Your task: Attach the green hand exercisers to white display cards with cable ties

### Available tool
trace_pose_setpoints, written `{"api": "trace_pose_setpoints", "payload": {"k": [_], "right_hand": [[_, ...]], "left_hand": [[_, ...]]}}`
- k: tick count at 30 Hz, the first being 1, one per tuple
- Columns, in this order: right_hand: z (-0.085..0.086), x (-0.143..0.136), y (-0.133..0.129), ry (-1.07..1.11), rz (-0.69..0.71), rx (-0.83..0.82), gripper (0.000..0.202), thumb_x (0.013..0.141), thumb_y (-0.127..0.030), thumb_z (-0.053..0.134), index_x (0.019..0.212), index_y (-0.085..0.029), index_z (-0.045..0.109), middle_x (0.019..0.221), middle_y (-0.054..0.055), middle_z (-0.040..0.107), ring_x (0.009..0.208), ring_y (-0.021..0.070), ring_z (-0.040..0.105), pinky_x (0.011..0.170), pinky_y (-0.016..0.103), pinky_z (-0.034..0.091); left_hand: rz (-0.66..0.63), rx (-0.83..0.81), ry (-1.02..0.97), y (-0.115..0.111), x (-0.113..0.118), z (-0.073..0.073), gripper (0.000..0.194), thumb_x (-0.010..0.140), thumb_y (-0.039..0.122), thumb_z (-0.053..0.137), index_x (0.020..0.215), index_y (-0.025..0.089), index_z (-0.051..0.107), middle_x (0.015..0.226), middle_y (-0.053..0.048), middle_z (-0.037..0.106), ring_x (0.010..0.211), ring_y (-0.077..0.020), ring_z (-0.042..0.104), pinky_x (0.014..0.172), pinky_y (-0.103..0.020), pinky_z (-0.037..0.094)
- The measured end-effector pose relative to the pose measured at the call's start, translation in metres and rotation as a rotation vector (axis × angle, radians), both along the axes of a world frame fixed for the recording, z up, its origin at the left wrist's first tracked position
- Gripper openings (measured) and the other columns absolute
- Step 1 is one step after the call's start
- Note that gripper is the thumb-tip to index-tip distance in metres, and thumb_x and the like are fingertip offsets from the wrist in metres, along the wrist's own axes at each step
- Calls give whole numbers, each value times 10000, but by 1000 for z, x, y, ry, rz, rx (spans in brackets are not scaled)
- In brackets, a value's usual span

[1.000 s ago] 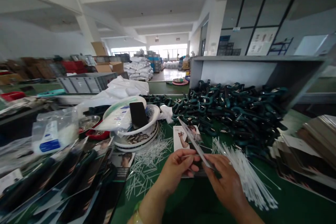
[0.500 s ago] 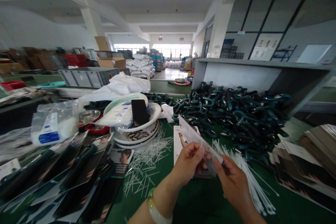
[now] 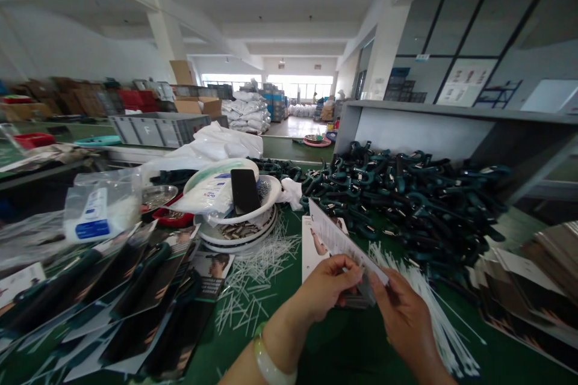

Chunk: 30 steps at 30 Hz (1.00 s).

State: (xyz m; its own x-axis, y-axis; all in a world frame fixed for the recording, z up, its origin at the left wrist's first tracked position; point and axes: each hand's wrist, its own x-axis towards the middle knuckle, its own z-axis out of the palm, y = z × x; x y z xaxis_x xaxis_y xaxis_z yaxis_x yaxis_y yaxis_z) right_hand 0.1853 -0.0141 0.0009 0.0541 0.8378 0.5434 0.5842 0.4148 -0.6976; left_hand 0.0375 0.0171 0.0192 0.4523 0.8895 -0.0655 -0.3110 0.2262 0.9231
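Observation:
A printed packaging card (image 3: 332, 234) is held tilted above the green table, its text side turned toward the left. My left hand (image 3: 332, 283) pinches at the card's near face, thumb and forefinger pressed together; whether something small sits between them is hidden. The card's lower right edge is gripped by my right hand (image 3: 401, 310), thumb on the near side and fingers behind. Under the card lies a stack of similar cards (image 3: 311, 246). White cable ties (image 3: 433, 313) fan out just beside my right hand, and short cut-off tie ends (image 3: 253, 277) lie scattered left of my left hand.
A heap of dark green hand tools (image 3: 406, 192) spills from a tipped grey crate (image 3: 456, 109). Carded tools (image 3: 135, 289) overlap at left. White bowls (image 3: 235, 234) with metal parts and a phone (image 3: 245, 191) stand mid-table. More cards (image 3: 519, 289) are stacked at right.
My left hand has shifted slightly right along the card, its fingers closer to my right thumb. The whole view has turned slightly left. Both hands stay on the card.

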Motion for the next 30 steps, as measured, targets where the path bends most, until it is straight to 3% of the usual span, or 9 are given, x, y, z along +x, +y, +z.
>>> {"api": "trace_pose_setpoints", "payload": {"k": [4, 8, 11, 14, 18, 21, 24, 28, 30], "right_hand": [[0, -4, -2, -173, 41, 127, 211, 882, -301, 483, 993, -201, 631, 937, 68, 647, 861, 169, 610, 752, 272, 504], [-2, -9, -4, -349, 59, 279, 218, 877, -244, 476, 1028, -179, 619, 925, 78, 648, 876, 181, 606, 759, 296, 515], [-4, -15, -5, -477, 66, 354, 241, 869, -213, 461, 1043, -158, 616, 918, 90, 651, 862, 194, 606, 744, 313, 523], [-7, -22, -4, -582, 74, 383, 262, 872, -182, 408, 1006, -147, 630, 889, 102, 656, 814, 199, 612, 696, 318, 530], [-14, -34, -6, -646, 91, 364, 290, 853, -142, 386, 997, -164, 637, 908, 106, 666, 831, 215, 614, 698, 341, 524], [-17, -30, -4, -622, 158, 276, 241, 836, -195, 474, 1013, -188, 637, 958, 90, 665, 883, 211, 605, 752, 341, 514], [-13, 0, 12, -644, 171, 128, 234, 827, -334, 539, 998, -218, 649, 975, 70, 664, 905, 204, 604, 772, 329, 505], [-7, 60, 49, -806, -215, -229, 309, 876, -371, 432, 890, -201, 689, 889, 96, 671, 834, 234, 630, 719, 355, 497], [-9, 80, 67, -926, -253, -447, 306, 858, -345, 439, 825, -186, 698, 863, 120, 669, 826, 267, 635, 678, 364, 489]], "left_hand": [[123, 5, -38, 2, 3, -4, 457, 579, 538, 711, 658, 170, 451, 530, 59, 493, 416, -41, 444, 366, -141, 326], [355, 4, -157, -3, 5, -10, 469, 595, 462, 737, 670, 189, 363, 551, 71, 500, 463, -56, 512, 427, -142, 388], [522, 74, -189, -12, -4, -12, 417, 644, 413, 718, 791, 215, 381, 683, 76, 518, 487, -51, 525, 454, -157, 417], [498, 133, -40, -20, -22, -12, 449, 624, 339, 742, 956, 237, 458, 846, 40, 549, 538, -59, 545, 500, -187, 450], [413, 135, 232, -17, -44, -19, 266, 655, 348, 699, 800, 148, 599, 738, 2, 589, 523, -73, 517, 496, -192, 406], [447, 130, 306, -5, -52, -34, 252, 672, 359, 670, 762, 126, 634, 657, -6, 597, 533, -94, 515, 506, -203, 394], [491, 129, 362, 11, -55, -51, 259, 662, 364, 657, 763, 126, 648, 695, -31, 636, 588, -128, 546, 542, -226, 404], [554, 227, 591, 24, -57, -63, 227, 689, 349, 603, 760, 146, 676, 681, -31, 642, 571, -143, 527, 557, -251, 382], [587, 292, 705, 23, -57, -65, 208, 699, 343, 588, 759, 171, 688, 680, -25, 625, 591, -155, 523, 586, -266, 384]]}}
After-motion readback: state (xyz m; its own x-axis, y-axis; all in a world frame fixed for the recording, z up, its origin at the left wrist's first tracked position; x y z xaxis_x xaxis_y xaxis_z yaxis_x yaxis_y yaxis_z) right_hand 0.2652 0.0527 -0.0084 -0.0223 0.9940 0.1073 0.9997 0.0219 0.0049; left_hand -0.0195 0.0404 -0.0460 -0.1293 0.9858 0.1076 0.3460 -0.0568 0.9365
